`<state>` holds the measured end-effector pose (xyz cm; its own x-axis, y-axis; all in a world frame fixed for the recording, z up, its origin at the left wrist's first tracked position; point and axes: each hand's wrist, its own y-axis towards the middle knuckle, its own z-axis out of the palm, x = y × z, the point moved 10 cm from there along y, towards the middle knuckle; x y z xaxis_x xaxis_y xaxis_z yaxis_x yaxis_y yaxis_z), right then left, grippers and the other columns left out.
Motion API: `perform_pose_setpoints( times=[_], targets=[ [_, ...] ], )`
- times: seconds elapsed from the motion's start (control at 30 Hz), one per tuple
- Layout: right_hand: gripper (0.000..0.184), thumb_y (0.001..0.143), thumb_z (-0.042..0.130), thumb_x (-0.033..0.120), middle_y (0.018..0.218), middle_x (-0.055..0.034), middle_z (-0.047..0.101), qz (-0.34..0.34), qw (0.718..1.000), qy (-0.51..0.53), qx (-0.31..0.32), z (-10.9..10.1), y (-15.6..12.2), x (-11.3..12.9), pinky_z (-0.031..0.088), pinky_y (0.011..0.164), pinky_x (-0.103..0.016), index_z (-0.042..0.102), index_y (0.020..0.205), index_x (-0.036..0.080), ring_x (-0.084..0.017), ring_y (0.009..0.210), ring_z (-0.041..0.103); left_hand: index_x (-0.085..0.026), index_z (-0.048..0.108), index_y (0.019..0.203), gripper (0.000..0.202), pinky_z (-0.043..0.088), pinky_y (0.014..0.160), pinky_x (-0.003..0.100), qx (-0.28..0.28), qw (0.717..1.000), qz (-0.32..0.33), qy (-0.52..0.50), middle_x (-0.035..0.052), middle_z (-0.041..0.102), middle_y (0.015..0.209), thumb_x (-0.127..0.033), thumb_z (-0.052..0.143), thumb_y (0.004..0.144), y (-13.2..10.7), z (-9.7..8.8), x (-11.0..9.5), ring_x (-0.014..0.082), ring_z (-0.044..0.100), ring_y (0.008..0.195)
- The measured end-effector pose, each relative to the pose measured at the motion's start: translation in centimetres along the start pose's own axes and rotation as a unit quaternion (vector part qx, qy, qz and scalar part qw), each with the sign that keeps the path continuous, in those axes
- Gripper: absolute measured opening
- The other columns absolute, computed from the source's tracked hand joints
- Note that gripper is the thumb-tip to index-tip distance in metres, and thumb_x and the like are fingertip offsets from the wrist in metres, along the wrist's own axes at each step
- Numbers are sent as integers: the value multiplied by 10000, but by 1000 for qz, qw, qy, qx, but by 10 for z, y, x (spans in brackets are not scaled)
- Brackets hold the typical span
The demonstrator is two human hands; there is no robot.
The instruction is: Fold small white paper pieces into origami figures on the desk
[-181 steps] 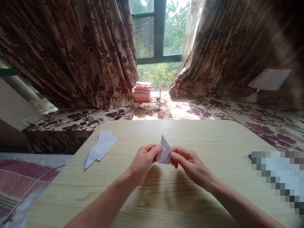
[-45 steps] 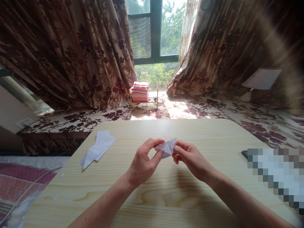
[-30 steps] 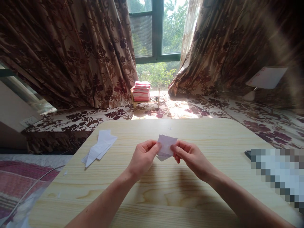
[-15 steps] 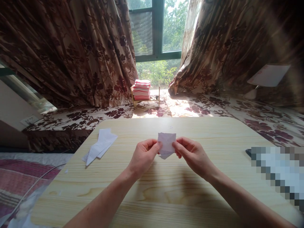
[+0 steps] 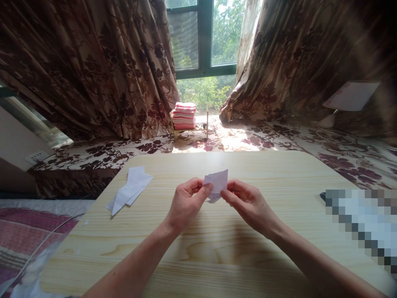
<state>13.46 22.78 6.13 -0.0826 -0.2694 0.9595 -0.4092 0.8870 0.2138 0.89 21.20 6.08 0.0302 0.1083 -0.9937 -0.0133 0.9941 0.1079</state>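
Observation:
Both my hands hold a small folded white paper point(image 5: 217, 183) just above the middle of a light wooden table point(image 5: 217, 248). My left hand point(image 5: 186, 205) pinches the paper's left edge between thumb and fingers. My right hand point(image 5: 248, 205) pinches its right lower edge with closed fingers. The paper stands up between the fingertips, a flap raised at the top and a small point showing underneath.
Loose white paper strips point(image 5: 130, 190) lie at the table's left. A blurred-out patch point(image 5: 359, 223) covers the right edge beside a dark object. Beyond are a floral-covered ledge, a stack of pink-and-white cloths point(image 5: 185, 116) on a small rack, curtains and a window. A cable point(image 5: 37, 244) runs at lower left.
The paper, a flat triangle earlier, has been unfolded into a squarish flap and lifted slightly. Both hands stayed pinched on it and shifted a little up the table.

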Motion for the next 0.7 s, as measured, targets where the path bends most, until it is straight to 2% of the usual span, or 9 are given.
perform_pose_setpoints(
  times=[0.1,0.3,0.5,0.6,0.7],
  targets=[
    [201,852,564,368,737,-26,613,-3,1000,-7,5,2,0,-1,412,617,-279,616,781,187,-161,676,529,-120,705,818,236,466,740,281,0,1000,5,-8,52,676,772,-350,663,780,0,0,-1,179,596,769],
    [217,843,553,379,685,-13,576,6,1000,-11,17,4,-1,-2,397,595,-273,602,751,189,-153,636,495,-117,711,766,274,436,662,254,21,1000,-1,10,37,644,716,-382,648,791,-1,4,0,152,558,694],
    [350,858,483,449,610,5,508,52,998,7,23,8,2,-8,386,566,-264,557,644,183,-140,604,468,-135,738,765,266,433,690,254,46,998,17,26,46,646,778,-358,608,830,-3,9,-4,164,561,743],
    [272,837,514,382,621,7,516,76,995,23,58,17,1,-13,378,563,-262,583,677,174,-136,609,463,-124,734,736,280,440,686,261,52,998,14,13,44,645,727,-354,606,831,-3,12,-5,164,564,717],
    [149,794,550,280,647,8,547,93,992,45,72,21,0,-15,378,565,-257,602,712,168,-127,613,468,-126,739,765,272,451,711,273,47,999,-16,-23,30,662,678,-348,600,836,-1,10,3,163,582,699]
  ],
)
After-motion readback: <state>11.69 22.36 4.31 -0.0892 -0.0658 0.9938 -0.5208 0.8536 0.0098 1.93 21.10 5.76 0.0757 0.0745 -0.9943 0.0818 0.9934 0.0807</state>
